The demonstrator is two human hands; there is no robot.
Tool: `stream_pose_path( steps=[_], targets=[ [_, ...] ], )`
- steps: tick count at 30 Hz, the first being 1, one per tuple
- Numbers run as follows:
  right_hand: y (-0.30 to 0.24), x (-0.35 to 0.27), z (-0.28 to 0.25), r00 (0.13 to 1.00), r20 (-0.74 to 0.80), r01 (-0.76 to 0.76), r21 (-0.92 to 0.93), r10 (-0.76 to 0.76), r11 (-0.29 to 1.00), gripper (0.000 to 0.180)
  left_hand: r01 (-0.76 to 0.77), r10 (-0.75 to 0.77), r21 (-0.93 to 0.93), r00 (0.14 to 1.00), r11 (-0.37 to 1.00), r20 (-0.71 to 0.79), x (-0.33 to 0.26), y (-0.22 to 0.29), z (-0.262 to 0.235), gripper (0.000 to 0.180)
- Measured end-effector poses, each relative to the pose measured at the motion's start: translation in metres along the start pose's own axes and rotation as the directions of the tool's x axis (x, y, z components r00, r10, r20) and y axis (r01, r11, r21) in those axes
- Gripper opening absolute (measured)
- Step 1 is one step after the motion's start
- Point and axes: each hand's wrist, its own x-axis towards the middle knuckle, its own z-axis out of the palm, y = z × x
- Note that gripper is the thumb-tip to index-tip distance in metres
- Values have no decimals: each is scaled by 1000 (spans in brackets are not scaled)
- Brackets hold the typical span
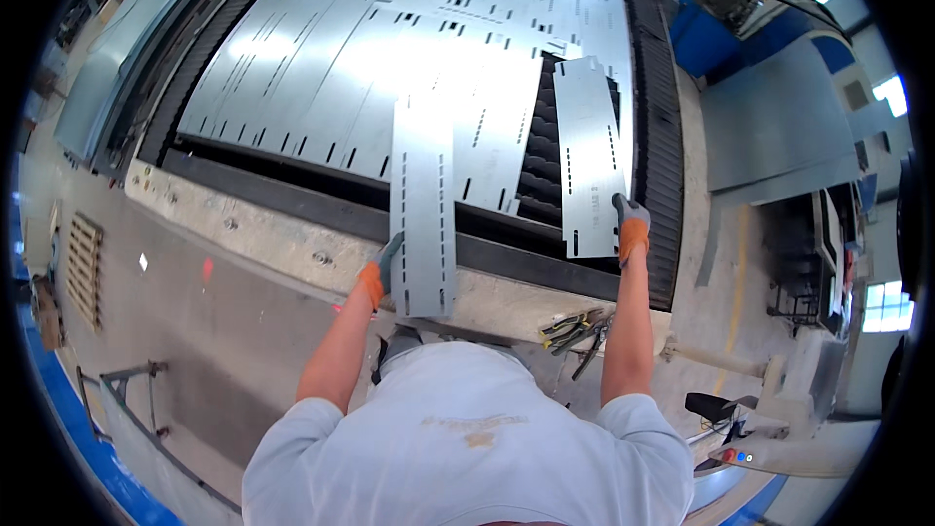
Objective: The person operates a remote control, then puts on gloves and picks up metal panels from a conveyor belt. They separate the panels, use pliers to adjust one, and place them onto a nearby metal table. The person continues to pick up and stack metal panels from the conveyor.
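Note:
My left hand [381, 271], in an orange and grey work glove, is closed on the left edge of a long slotted sheet-metal strip [423, 224]. That strip lies over the front edge of the cutting bed, its near end close to my body. With a matching glove, my right hand [632, 225] grips the lower right corner of a second slotted metal panel [588, 156]. This panel is tilted over a dark gap in the sheet, where the bed's slats [545, 170] show. Behind both pieces spreads a large cut metal sheet [331, 68] with rows of slots.
Several pliers [575, 329] rest on the bed's pale front rail [282, 229], near my right forearm. A stack of metal sheets [779, 117] stands at right, with a control arm [789, 453] below it. On the left are a wooden pallet [84, 268] and a metal-framed cart [146, 429].

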Motion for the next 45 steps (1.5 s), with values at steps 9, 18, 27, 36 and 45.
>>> stream_pose_path(
  steps=[9, 18, 27, 36, 45],
  targets=[
    [4, -192, 140, 845, 468, -427, 304, 257, 851, 34, -20, 43, -119, 980, 993, 196, -14, 17, 20, 80],
    [3, -215, 181, 838, 533, 289, -244, -121, 926, 60, -50, 127, 327, 967, 944, -219, -41, 19, 37, 65],
    [-35, -30, 216, 957, 290, 182, -511, -31, 840, 71, -122, 395, 572, 836, 811, -381, -118, 32, 37, 58],
    [-27, 33, 231, 856, 517, 222, -381, 8, 898, 52, -176, 389, 416, 768, 892, -509, -131, -18, -26, 65],
    [-58, 49, 272, 921, 386, -99, 355, -49, 930, 47, -279, 316, 148, 852, 949, -417, -140, -9, -34, 64]
  ],
)
